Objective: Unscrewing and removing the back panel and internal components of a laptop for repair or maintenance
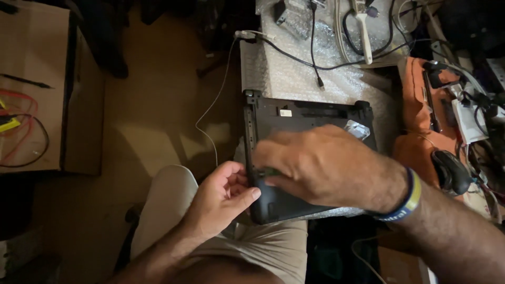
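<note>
Laptop base (310,118), black and upside down, on bubble wrap (294,73) at bench edge, near corner jutting over lap. Could slide or tip off if pressed hard at that unsupported corner; small green-tipped part (271,171) could slip and drop to floor. Left hand (218,197) palm-up beside left edge, thumb against corner, fingers curled narrow. Right hand (326,163) arched across base from right, fingertips pinched on green-tipped part, wristband (407,197) on wrist

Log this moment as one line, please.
left hand: steadies laptop corner | right hand: on laptop underside, fingers at left edge | laptop: upside down on bubble wrap | mouse: right
</note>
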